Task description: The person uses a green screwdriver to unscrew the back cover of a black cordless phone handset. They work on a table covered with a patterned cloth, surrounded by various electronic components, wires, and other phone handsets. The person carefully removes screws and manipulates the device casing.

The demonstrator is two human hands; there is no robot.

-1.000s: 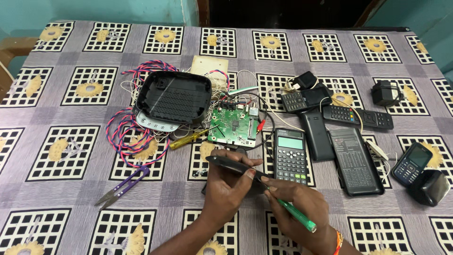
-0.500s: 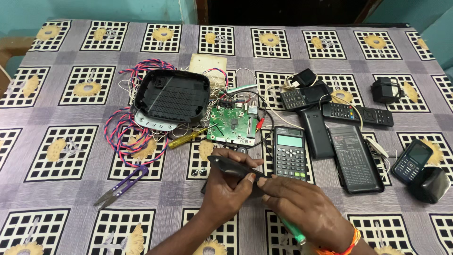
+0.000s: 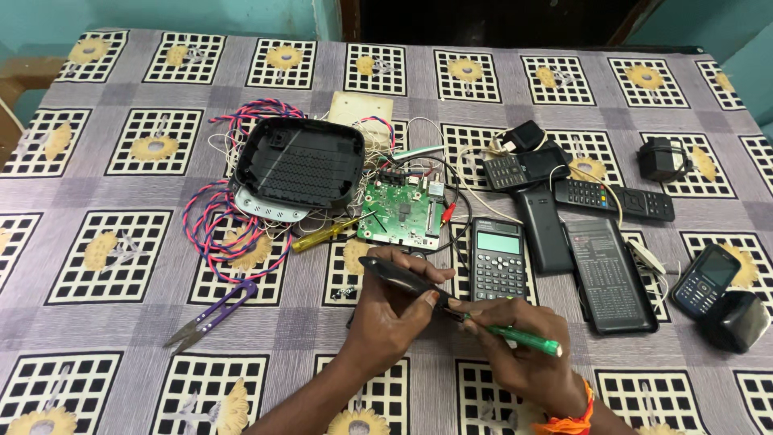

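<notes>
My left hand (image 3: 386, 322) is clamped round a slim black plastic remote-like handset (image 3: 398, 276), held tilted up off the purple flower-patterned tablecloth (image 3: 105, 322); my right hand (image 3: 523, 362) is closed on a green-handled screwdriver (image 3: 519, 338), its tip at the near end of that handset; the two hands are together, almost touching at the tip. Landmark: the green square circuit board (image 3: 403, 211); the handset sits just in front of it, nearer me.

Risks as I judge them: the handset is up in the air with only my fingers backing it, so a hard push could make the tip slip off and jab my left fingers or gouge the casing; whether the tip is truly seated I cannot tell, my fingers hide it. A small cluster of tiny dark screws (image 3: 345, 292) lies left-front of the board, near my left wrist; a sweep of the forearm could scatter them across the busy cloth pattern, hard to find again. The board lies bare with thin wires (image 3: 423, 141) and the pink-and-blue twisted cable (image 3: 211, 234) trailing left of it; a dropped handset or snagged sleeve could tug those leads. The yellow-handled screwdriver (image 3: 322, 236) touches the board's left edge and could roll onto it. The dark grey calculator (image 3: 498, 259) is just right of the board, close to my right hand; an elbow shift could knock it. Purple thread snips (image 3: 213, 314) lie well left-front of the board, blades exposed; the black router shell (image 3: 299, 165) rests behind-left of it.
</notes>
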